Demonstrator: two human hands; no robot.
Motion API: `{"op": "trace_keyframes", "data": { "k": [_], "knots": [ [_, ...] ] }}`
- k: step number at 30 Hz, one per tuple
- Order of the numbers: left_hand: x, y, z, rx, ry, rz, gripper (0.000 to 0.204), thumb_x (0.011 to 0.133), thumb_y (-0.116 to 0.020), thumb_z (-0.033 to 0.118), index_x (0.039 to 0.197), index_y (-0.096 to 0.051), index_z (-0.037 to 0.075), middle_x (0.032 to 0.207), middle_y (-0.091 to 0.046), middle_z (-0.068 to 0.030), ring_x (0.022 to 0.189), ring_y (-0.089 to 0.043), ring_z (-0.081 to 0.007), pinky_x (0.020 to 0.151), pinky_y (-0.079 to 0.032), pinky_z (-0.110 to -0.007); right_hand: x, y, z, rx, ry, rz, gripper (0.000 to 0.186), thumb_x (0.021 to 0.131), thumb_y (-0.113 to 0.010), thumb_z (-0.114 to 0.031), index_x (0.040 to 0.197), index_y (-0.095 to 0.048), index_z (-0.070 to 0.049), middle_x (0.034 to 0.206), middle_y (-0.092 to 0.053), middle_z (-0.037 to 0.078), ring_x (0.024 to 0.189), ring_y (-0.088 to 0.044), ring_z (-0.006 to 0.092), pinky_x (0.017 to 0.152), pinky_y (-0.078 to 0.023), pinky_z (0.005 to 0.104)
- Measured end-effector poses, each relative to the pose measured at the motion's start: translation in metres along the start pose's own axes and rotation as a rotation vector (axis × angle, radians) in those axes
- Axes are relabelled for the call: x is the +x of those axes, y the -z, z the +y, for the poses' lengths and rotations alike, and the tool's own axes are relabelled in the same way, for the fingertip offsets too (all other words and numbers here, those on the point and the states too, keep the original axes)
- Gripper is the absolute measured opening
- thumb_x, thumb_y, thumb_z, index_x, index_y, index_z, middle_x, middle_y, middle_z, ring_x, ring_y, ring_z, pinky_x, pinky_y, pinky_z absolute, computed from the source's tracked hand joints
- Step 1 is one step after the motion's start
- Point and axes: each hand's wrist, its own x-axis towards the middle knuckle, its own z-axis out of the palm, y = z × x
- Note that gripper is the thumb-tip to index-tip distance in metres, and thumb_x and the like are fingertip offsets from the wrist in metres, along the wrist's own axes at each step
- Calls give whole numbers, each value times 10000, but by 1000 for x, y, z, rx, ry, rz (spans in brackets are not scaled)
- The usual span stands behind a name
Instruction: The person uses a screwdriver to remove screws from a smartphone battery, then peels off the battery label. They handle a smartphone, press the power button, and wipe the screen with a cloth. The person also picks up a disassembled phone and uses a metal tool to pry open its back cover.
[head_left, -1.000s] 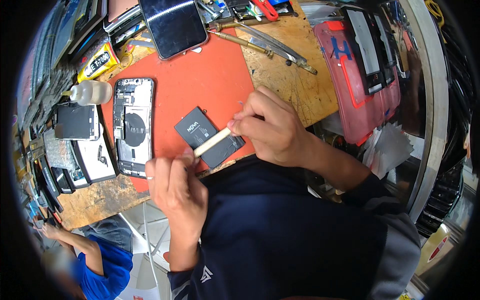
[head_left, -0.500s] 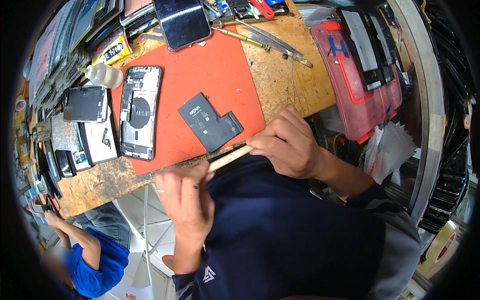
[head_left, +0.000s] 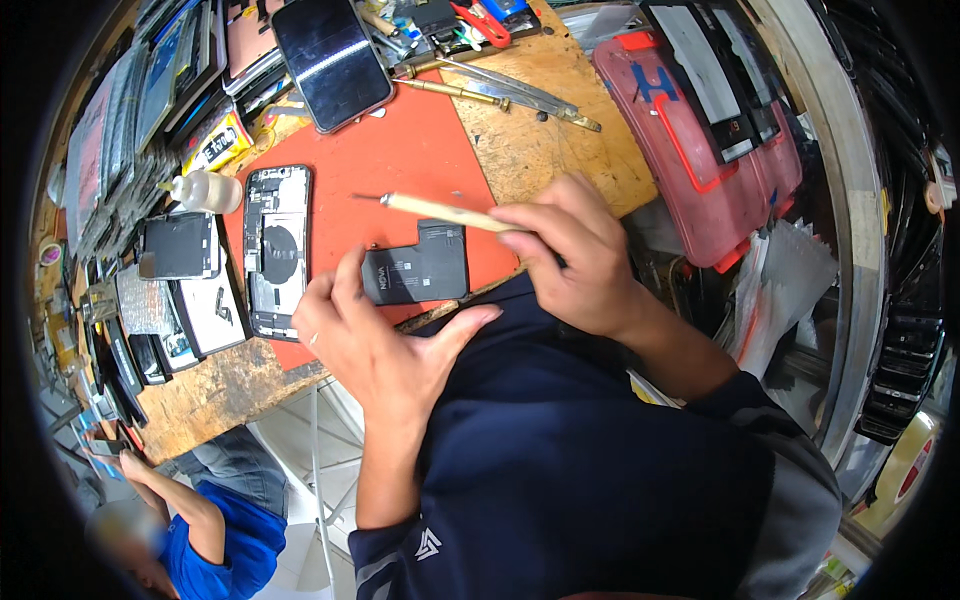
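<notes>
The hands are apart. The right hand (head_left: 580, 255), at the centre right of the frame, pinches a pale-handled tool (head_left: 440, 208) between thumb and fingers, its thin dark tip pointing left. The left hand (head_left: 385, 345), at lower centre, is spread, thumb well away from the fingers; whether its fingertips touch the black battery (head_left: 425, 270) just beside them I cannot tell. The battery lies near mid-frame on the red mat (head_left: 400, 150), close to its lower edge.

For clean work, I'd keep that metal tip off the battery's wrapping (a nick there could be dangerous), steady the battery with light, flat fingers and avoid bending it.

As for writing, the battery carries a bold white name with rows of tiny print, too small to read. Farther out, a yellow tube (head_left: 220, 148) at upper left shows bold lettering on a dark patch, and a pale angular emblem (head_left: 427, 544) marks the dark jacket (head_left: 600, 470) at the bottom.
</notes>
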Motion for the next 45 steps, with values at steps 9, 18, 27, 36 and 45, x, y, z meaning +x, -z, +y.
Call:
{"op": "trace_keyframes", "data": {
  "k": [9, 18, 27, 36, 45],
  "knots": [
    [40, 10, -34, -116, -213, -115, 202, 841, -717, -24, 1036, -703, 29, 1045, -654, -114, 985, -615, -314, 901, -472, -419, 25, -24, 16, -54, 163, -181, 120, 790, -683, -18, 888, -624, -52, 875, -539, 99, 847, -567, 303, 738, -455, 419],
    [43, 9, -37, -162, -220, -142, 233, 783, -661, -133, 971, -625, 0, 970, -635, -137, 909, -611, -338, 819, -485, -427, 22, -25, 10, -137, 212, -169, 136, 716, -623, -25, 778, -514, -77, 841, -491, 103, 814, -545, 310, 704, -421, 433],
    [-2, 39, -36, -198, -225, -252, 250, 769, -610, -184, 944, -599, -5, 933, -619, -166, 885, -616, -344, 783, -500, -431, -22, -10, -28, -97, 171, -253, 96, 796, -683, -59, 818, -591, -44, 804, -461, 79, 764, -517, 264, 657, -396, 396],
    [18, 8, -42, -253, -161, -141, 237, 775, -615, -143, 971, -631, -10, 914, -610, -155, 872, -610, -347, 770, -486, -432, 17, -18, 5, -115, 235, -211, 101, 821, -721, -15, 842, -626, -44, 776, -488, 78, 720, -514, 275, 632, -381, 393],
    [5, 41, -34, -261, -317, -214, 411, 754, -813, 72, 1137, -666, 37, 1137, -653, -149, 1054, -616, -359, 907, -450, -478, -21, 30, -12, -60, 120, -378, 185, 899, -662, -66, 1079, -664, -24, 895, -511, 93, 816, -536, 281, 728, -451, 410]
  ]
}}
